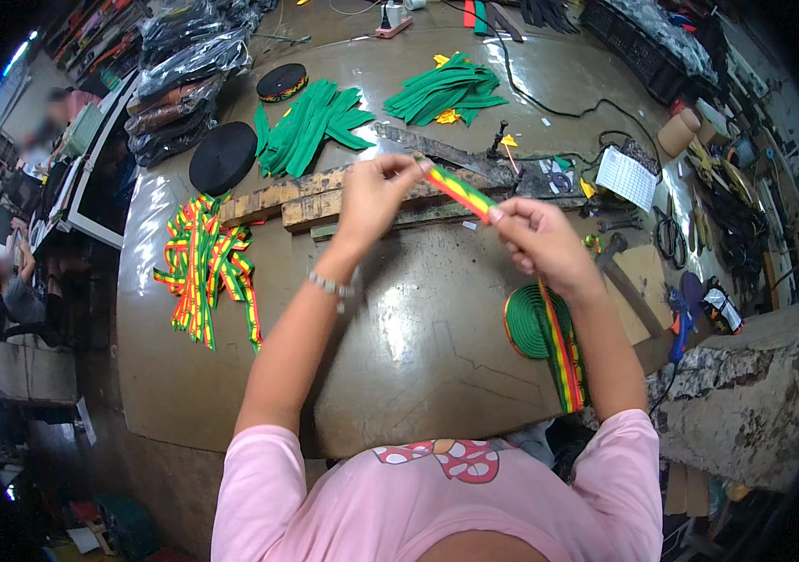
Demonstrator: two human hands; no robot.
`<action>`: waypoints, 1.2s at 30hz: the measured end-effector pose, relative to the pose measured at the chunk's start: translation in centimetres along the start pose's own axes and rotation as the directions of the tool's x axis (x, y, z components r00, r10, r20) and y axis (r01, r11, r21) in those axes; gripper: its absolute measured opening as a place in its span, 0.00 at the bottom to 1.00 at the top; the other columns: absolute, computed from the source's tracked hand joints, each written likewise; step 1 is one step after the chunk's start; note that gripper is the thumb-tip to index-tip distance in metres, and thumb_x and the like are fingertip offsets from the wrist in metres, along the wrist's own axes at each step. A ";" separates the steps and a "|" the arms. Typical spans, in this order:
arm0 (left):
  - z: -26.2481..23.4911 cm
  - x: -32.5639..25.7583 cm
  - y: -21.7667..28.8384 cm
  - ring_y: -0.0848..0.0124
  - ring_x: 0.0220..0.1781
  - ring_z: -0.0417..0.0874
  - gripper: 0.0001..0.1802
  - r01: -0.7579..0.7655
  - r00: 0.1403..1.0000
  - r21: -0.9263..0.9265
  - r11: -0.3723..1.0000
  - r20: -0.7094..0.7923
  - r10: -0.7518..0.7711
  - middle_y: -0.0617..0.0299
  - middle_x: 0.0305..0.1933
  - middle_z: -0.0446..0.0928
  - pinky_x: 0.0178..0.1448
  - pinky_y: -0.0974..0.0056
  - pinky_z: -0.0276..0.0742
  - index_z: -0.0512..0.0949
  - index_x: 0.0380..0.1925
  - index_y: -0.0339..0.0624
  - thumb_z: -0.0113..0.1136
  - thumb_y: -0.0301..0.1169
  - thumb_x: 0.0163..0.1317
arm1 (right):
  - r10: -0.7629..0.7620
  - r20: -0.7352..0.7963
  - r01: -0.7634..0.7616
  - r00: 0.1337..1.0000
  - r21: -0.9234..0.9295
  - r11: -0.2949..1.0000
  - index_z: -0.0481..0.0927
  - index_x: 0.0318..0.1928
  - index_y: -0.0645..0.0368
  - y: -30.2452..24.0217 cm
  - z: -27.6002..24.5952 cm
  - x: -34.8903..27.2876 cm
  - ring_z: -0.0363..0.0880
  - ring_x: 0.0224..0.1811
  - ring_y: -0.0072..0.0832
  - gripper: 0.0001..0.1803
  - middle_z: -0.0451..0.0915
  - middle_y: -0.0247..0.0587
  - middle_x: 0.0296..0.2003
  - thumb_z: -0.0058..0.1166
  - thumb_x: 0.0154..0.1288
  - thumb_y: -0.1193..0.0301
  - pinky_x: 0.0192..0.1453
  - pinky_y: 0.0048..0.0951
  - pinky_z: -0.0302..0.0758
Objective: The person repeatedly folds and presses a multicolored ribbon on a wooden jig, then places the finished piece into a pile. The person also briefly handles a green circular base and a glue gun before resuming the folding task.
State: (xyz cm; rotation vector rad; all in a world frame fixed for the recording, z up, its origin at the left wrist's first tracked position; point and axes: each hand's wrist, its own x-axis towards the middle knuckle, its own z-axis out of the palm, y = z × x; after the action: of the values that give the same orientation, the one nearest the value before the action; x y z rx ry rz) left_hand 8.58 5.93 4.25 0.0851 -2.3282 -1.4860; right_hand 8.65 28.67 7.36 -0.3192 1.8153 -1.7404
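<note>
A striped red, yellow and green ribbon (457,191) is stretched between my two hands above the wooden bars. My left hand (377,194) pinches its end between thumb and fingers. Further along, my right hand (542,239) grips the same ribbon, the other fingers curled in. From there the ribbon runs down behind my right wrist to a coiled green roll (525,320) with a coloured edge, lying on the table. Worn wooden bars (310,204) lie just beyond my hands, with a long metal blade (432,148) behind them.
A pile of cut striped ribbons (207,267) lies at left, beside a black roll (223,158). Two heaps of green strips (310,128) sit further back. At right are a hammer (632,288), scissors (670,236) and a white sheet (626,178). A black cable (568,114) crosses the table's far side.
</note>
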 end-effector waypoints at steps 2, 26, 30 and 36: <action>0.0 2.9 -1.7 0.68 0.20 0.78 0.17 -0.109 0.984 0.230 0.967 -0.112 0.137 0.54 0.20 0.78 0.28 0.65 0.69 0.82 0.25 0.35 0.64 0.41 0.52 | -0.027 -0.058 0.026 0.998 -0.013 1.000 0.75 0.33 0.57 -1.2 -1.2 1.0 0.58 0.13 0.09 0.13 0.64 0.20 0.16 0.53 0.64 0.60 0.14 0.15 0.54; 0.7 5.9 -5.3 0.59 0.28 0.82 0.29 0.249 0.965 0.546 0.800 -0.214 -0.154 0.55 0.22 0.80 0.32 0.60 0.74 0.81 0.17 0.46 0.61 0.63 0.42 | 0.102 -0.336 -0.222 0.936 -0.343 0.913 0.72 0.24 0.49 2.9 -10.2 5.9 0.52 0.15 0.11 0.12 0.60 0.18 0.16 0.57 0.59 0.59 0.18 0.18 0.46; 0.5 5.8 -5.3 0.57 0.30 0.82 0.28 0.198 0.979 0.515 0.834 -0.147 -0.141 0.55 0.23 0.80 0.34 0.60 0.74 0.84 0.23 0.46 0.59 0.62 0.45 | -0.112 -0.428 -0.115 0.897 -0.470 0.875 0.78 0.30 0.53 -1.0 -9.1 5.4 0.59 0.17 0.11 0.13 0.70 0.22 0.20 0.57 0.59 0.58 0.19 0.16 0.52; -0.4 5.0 -5.5 0.58 0.30 0.82 0.21 0.126 0.991 0.424 0.897 -0.097 -0.093 0.54 0.25 0.80 0.36 0.58 0.75 0.83 0.26 0.46 0.58 0.52 0.47 | -0.547 -0.039 0.449 0.836 -0.523 0.724 0.81 0.34 0.67 -3.0 -0.5 13.1 0.77 0.27 0.19 0.14 0.81 0.38 0.24 0.57 0.58 0.65 0.35 0.23 0.72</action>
State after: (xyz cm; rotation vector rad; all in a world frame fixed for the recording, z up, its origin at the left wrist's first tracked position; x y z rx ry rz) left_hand 3.24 1.88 0.92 0.3877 -2.5828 -0.9665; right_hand -2.68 21.43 6.96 -0.9680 2.4911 -1.6387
